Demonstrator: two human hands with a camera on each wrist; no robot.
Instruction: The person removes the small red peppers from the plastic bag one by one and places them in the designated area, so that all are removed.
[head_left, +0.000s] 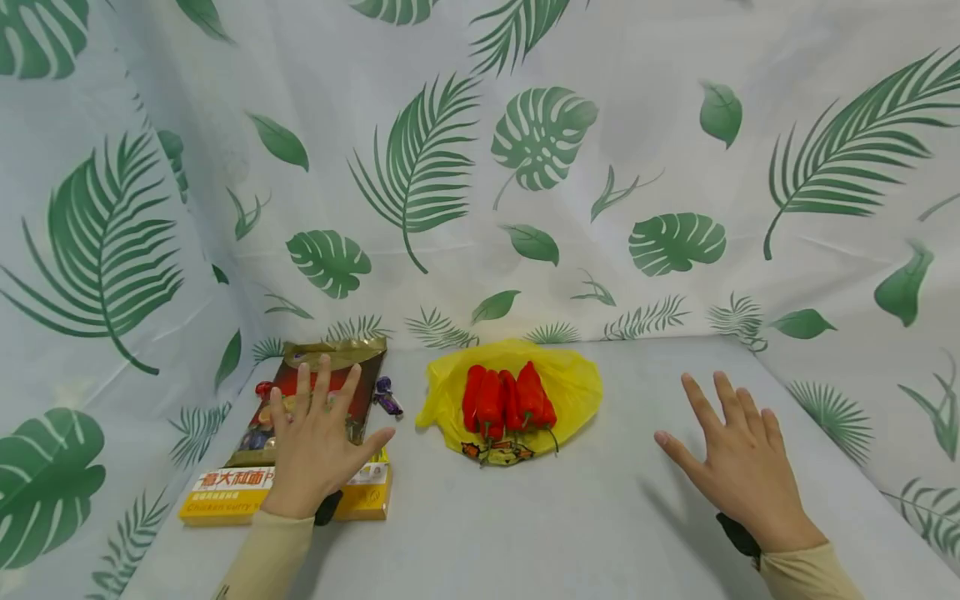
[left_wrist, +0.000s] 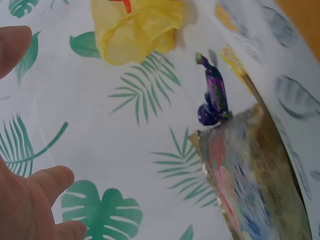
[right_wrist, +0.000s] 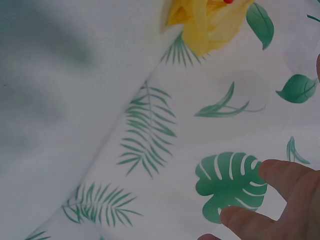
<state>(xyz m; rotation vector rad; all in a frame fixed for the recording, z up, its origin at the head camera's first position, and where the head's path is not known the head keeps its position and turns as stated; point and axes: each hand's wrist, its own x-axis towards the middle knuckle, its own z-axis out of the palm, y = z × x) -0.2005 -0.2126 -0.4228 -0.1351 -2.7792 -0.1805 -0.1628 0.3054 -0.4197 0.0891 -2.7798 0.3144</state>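
In the head view my left hand is held out with its fingers spread, overlapping a brown and gold candy bag and a yellow box labelled chicken curry. Nothing is in its grasp. On the right, my right hand hovers over the white table with fingers spread, also holding nothing. Between the two hands lies a yellow plastic bag, with several red peppers on top of it, their green stems toward me. A purple-wrapped candy lies between the candy bag and the yellow bag.
A small red-wrapped candy sits at the left edge of the candy bag. White cloth walls with green leaf prints rise behind the table and along both sides.
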